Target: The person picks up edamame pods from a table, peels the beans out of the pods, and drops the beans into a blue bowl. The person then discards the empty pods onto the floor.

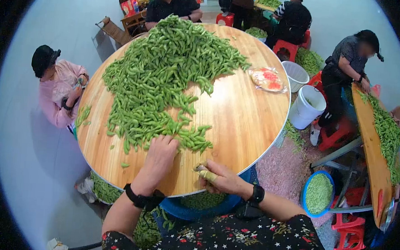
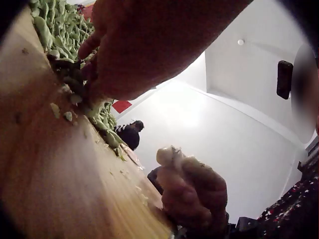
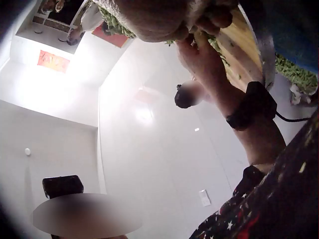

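Observation:
A large heap of green soybean pods [image 1: 167, 64] covers much of the round wooden table [image 1: 250, 123]. My left hand [image 1: 161, 154] reaches palm down into its near edge. In the left wrist view its fingers [image 2: 89, 47] bend down among the pods [image 2: 62, 27]; the fingertips are partly hidden, and I cannot tell whether they pinch a pod. Just over the table's near edge, my right hand [image 1: 223, 177] is apart from the heap, its fingers curled. Pale yellowish coverings [image 1: 207, 175] wrap its thumb and finger ends, also seen on the right hand [image 2: 192, 194] in the left wrist view.
A blue tub [image 1: 177, 210] of green beans stands below the table's near edge. A flat packet [image 1: 268, 79] lies at the table's right. White buckets [image 1: 307, 105] stand beyond it. Several people work around; a second table [image 1: 367, 129] with pods is at right.

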`<state>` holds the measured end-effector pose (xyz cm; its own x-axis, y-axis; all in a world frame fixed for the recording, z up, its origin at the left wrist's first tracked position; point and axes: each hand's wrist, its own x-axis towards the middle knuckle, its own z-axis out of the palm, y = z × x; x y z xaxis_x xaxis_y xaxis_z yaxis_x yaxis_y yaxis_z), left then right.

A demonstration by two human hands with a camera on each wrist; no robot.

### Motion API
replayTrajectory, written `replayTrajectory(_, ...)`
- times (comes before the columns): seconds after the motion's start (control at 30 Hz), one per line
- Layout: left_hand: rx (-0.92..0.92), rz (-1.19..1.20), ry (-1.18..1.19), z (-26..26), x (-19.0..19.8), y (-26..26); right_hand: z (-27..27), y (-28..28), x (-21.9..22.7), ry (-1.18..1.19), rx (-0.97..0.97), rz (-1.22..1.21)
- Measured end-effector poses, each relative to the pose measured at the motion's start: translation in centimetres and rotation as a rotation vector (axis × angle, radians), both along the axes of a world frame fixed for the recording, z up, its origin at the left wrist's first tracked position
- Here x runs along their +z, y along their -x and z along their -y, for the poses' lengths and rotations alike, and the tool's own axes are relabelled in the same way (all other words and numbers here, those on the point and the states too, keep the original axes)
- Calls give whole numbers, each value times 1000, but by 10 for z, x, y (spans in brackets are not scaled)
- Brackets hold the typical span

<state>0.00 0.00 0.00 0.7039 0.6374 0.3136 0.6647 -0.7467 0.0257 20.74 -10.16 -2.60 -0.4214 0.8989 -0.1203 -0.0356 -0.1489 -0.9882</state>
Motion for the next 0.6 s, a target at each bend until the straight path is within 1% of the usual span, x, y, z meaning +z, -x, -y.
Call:
replayTrajectory(0.07,51,-12,73,-1,-4,3,-5,1,-7,-43,13,-48)
replayTrajectory(0.1,44,6,78,12,3,-2,7,-2,3,-38,7,-30)
replayTrajectory(0.17,-24,42,-83,13,11,-2,4,0,3,13,-29,-56)
replayTrajectory(0.2,-46,99,-98,18,18,-4,4,1,5,8,-35,-52)
replayTrajectory(0.23,-51,103,-104,22,23,-7,3,3,8,-81,-107,-39)
replayTrajectory(0.3,-106,395,199,35,27,-11,2,6,12,-257,-244,-15)
replayTrajectory(0.33,-169,484,303,40,28,-12,-2,5,12,-269,-244,-9)
replayTrajectory(0.37,-172,490,294,45,28,-16,-6,4,10,-289,-203,10)
replayTrajectory(0.4,-160,596,452,50,26,-20,-9,3,10,-306,-163,28)
replayTrajectory(0.43,-147,699,613,54,24,-22,-9,3,12,-310,-161,32)
replayTrajectory(0.47,-86,719,574,56,19,-23,-9,4,15,-288,-139,56)
replayTrajectory(0.5,-84,721,574,54,15,-22,-8,5,16,-262,-117,79)
replayTrajectory(0.53,-89,633,495,51,9,-19,-9,5,15,-258,-113,81)
replayTrajectory(0.57,-89,542,420,51,5,-16,-11,5,12,-345,-133,147)
replayTrajectory(0.6,-75,541,433,52,1,-14,-11,5,10,-425,-149,211)
